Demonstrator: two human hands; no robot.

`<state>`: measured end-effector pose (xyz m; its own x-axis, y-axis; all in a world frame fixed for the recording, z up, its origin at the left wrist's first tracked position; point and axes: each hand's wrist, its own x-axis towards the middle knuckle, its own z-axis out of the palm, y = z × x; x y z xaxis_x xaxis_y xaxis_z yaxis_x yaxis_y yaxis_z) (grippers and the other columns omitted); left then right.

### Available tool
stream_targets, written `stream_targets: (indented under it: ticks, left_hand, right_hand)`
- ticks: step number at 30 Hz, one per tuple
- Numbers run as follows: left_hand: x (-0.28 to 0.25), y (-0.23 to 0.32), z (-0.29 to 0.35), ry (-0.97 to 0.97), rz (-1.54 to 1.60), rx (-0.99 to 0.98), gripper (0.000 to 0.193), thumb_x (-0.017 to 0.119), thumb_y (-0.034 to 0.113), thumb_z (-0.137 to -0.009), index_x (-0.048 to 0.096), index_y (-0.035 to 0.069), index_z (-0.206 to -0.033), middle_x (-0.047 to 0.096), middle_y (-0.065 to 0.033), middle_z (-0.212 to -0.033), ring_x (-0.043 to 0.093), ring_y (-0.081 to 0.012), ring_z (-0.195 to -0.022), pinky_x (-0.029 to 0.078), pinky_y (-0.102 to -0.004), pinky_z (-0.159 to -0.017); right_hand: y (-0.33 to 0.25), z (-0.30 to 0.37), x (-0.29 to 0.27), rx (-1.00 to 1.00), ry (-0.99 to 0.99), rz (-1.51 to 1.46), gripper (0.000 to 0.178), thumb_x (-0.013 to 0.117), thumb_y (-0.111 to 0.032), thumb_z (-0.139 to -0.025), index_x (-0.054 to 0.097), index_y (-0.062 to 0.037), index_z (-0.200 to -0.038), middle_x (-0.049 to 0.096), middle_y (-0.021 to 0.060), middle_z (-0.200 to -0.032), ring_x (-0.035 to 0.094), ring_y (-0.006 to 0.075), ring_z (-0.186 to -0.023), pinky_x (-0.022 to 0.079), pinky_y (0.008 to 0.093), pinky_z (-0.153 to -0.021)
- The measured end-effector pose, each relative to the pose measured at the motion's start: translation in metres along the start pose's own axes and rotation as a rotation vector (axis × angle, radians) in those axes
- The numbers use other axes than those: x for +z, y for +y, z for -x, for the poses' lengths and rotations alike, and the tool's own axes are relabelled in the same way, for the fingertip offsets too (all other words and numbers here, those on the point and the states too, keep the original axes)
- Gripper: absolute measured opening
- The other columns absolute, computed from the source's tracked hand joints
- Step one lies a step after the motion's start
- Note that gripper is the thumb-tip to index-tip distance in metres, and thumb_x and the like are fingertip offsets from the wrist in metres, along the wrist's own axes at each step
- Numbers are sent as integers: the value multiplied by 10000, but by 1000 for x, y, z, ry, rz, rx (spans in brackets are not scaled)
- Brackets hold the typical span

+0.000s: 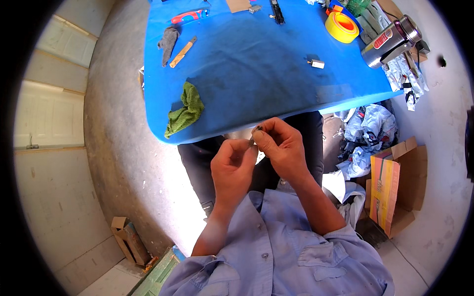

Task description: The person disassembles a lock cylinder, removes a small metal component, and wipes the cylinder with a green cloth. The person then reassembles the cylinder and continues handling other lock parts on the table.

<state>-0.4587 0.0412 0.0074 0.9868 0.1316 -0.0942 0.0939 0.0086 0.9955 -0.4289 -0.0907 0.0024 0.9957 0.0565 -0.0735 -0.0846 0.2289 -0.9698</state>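
Observation:
Just off the near edge of the blue-covered table (237, 84), both my hands meet over my lap. My left hand (233, 165) pinches one end of a small dark, thin part (252, 141). Its upper end sits between the thumb and bent forefinger of my right hand (281, 148). The fingers cover most of the part, so its kind cannot be made out. A crumpled green cloth (185, 109) lies on the table to the left of my hands. Farther right on the table rests a small silver metal piece, like a little motor (317, 63).
Far left on the table lie a red-and-blue tool (190, 16), a grey cloth (169, 45) and a wooden strip (183, 52). A black part (277, 12) lies at the back. Yellow tape (341, 27) and a steel flask (392, 41) occupy the right. An open carton (385, 192) stands below.

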Motion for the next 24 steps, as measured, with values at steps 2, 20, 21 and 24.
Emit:
stream_targets:
  ticks: [2,20,21,24]
  left_hand:
    - [0,-8,-1,28,-150,94,75,681,-14,-920,617,6,-955,639,-5,-781,565,-32,-627,442,-188,-535]
    - [-12,6,-7,-91,80,-242,113,731,75,-894,638,13,-880,631,4,-725,538,-38,-548,405,-197,-484]
    - [-14,3,-6,-102,117,-250,104,727,72,-895,641,15,-884,629,4,-718,531,-33,-537,393,-190,-475]
    - [-15,2,-5,-133,189,-274,82,715,66,-901,650,16,-898,624,5,-706,523,-32,-524,377,-186,-462]
  right_hand:
    - [-1,1,3,16,28,-20,95,658,-86,-963,627,-4,-925,623,-22,-787,550,26,-745,445,205,-659]
    - [-4,5,0,69,19,-139,131,642,-90,-971,671,24,-1028,668,12,-829,604,58,-762,497,222,-703]
    - [-3,5,-1,63,8,-153,139,637,-97,-975,674,25,-1031,669,14,-828,605,59,-758,500,224,-702]
    - [0,3,-4,84,21,-85,146,620,-106,-983,675,27,-1005,667,17,-817,600,57,-740,497,226,-679]
